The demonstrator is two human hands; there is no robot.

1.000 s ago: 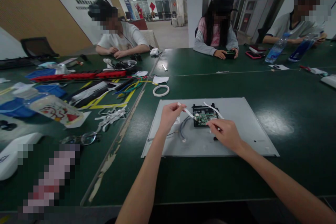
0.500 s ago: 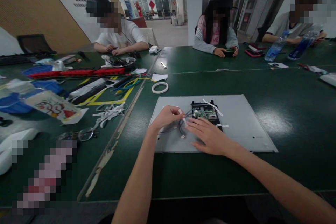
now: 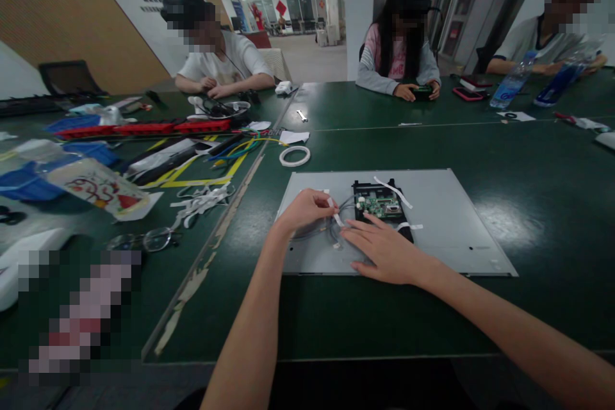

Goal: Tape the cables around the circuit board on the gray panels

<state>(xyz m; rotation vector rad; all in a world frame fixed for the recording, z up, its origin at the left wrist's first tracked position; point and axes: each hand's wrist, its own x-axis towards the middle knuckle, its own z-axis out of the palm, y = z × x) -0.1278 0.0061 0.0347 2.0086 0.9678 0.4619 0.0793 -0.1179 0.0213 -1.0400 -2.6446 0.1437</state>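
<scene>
The left hand (image 3: 311, 211) pinches a white tape strip (image 3: 338, 221) between its fingertips, just left of the right hand (image 3: 387, 251), which is spread with fingers extended. The circuit board (image 3: 379, 207) lies on the far side of the right hand, on the grey panel (image 3: 442, 205).

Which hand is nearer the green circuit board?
Right. The right hand lies just in front of the green circuit board, by its near edge; the left hand is farther off, to its left.
</scene>
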